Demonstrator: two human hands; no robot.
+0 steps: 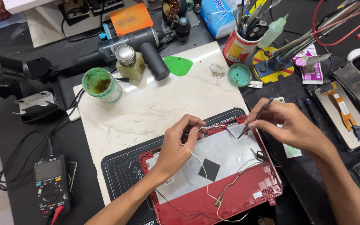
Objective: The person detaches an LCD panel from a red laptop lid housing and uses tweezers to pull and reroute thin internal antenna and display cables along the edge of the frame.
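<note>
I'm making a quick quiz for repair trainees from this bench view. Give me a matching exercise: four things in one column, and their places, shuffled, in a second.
Things:
1. tweezers
2. white wire
3. multimeter
4. green pick

Places:
A. on the dark mat, lower left
B. in the right hand
C. on the marble slab's far edge
D. pinched by the left hand, trailing over the red laptop lid

Pairs: 1-B, 2-D, 3-A, 4-C

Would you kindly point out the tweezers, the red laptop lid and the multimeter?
tweezers point(256, 118), head view, middle of the shaft.
red laptop lid point(234, 199), head view, lower red rim.
multimeter point(51, 192), head view, its dial.
</note>
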